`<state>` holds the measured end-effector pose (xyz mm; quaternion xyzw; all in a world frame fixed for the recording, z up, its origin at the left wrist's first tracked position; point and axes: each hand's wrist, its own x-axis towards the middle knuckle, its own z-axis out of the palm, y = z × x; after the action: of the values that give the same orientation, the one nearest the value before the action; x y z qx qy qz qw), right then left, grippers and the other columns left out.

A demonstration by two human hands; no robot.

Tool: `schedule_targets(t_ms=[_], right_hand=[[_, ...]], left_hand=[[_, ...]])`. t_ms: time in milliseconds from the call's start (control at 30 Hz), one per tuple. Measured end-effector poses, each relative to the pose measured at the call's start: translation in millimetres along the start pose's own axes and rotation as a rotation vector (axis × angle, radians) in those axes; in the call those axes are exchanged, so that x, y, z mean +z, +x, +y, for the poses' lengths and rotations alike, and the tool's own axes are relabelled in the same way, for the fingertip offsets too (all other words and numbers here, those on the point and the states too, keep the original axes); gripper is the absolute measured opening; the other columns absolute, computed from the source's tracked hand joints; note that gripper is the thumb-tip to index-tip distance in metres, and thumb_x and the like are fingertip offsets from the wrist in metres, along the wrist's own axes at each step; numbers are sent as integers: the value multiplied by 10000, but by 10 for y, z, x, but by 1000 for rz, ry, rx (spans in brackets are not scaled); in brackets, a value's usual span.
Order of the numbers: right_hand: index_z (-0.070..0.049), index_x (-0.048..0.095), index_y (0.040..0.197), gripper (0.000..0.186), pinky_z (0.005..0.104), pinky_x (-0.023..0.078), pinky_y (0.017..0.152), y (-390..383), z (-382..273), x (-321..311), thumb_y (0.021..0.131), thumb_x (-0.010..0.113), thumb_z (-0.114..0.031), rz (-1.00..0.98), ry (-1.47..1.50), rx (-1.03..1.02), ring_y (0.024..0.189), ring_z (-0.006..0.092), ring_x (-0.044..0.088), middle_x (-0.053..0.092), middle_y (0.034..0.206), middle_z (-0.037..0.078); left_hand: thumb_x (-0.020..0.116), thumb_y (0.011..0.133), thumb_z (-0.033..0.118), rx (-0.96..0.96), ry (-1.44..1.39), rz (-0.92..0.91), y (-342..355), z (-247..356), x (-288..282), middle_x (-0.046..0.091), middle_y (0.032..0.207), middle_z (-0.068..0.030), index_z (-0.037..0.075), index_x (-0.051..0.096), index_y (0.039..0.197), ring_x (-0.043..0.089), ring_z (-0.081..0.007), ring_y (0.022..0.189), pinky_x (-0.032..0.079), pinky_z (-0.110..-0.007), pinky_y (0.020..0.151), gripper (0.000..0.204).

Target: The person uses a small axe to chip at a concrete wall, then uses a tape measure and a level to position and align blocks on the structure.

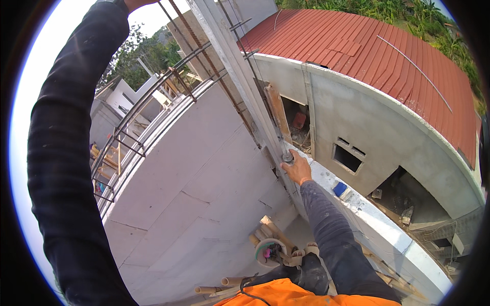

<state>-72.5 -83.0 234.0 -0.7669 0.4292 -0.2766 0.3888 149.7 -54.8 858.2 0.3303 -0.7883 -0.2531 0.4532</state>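
Raised high at the top left, my left hand (pixel 137 3) is cropped by the picture's edge, so its fingers and anything in them are hidden. My right hand (pixel 296 166) has its thumb and fingers closed around a small grey round object (pixel 288 157), against the lower part of a long pale upright board (pixel 229 61). A thin line and rebar (pixel 246 125) run up beside the board. Just beyond my right forearm, a blue block-like thing (pixel 339 189) with a pale part rests on the white wall top (pixel 372 219).
A block wall (pixel 173 178) topped with rebar cages (pixel 127 145) is at left. Below me are my feet on bamboo, bamboo poles (pixel 235 281) and a bucket (pixel 260 255). At right, beyond the ledge, stands a grey building (pixel 326 117) with red roofing (pixel 347 46) and openings.
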Motion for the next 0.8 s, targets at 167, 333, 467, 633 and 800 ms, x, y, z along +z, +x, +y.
schedule_targets(t_ms=[167,333,467,633,800], right_hand=[[-115,589,1500,737,519,538,1006,14,107,40,863,827,-399,5,-6,33,1154,477,681,721,1226,286],[-101,591,1491,731,513,543,995,28,102,54,863,828,-388,37,2,9,1128,463,696,733,1184,288],[-118,572,1515,764,512,540,1011,29,164,25,851,840,-385,5,-11,22,1156,465,684,714,1218,294],[-143,545,1546,819,513,535,1036,23,77,22,830,865,-378,-77,-15,64,1205,469,660,679,1258,301],[-146,540,1555,861,508,530,1048,36,47,-48,798,882,-370,-82,-5,22,1212,464,654,671,1265,298]], left_hand=[[597,1056,112,99,127,18,-28,-20,215,513,1564,-250,-33,448,1561,510,-348,1453,439,-472,1205,546],[650,1018,55,214,238,17,-82,50,398,554,1524,-254,-39,488,1533,546,-347,1425,464,-486,1185,548],[692,987,10,316,300,0,-84,14,555,588,1492,-258,-44,519,1510,575,-346,1402,483,-497,1168,553],[744,949,-48,512,356,-70,-108,-21,633,630,1453,-262,-51,559,1482,611,-345,1373,507,-511,1148,564],[513,1138,278,-93,722,303,162,164,248,584,1506,-183,25,502,1540,589,-281,1367,479,-397,1162,475]])
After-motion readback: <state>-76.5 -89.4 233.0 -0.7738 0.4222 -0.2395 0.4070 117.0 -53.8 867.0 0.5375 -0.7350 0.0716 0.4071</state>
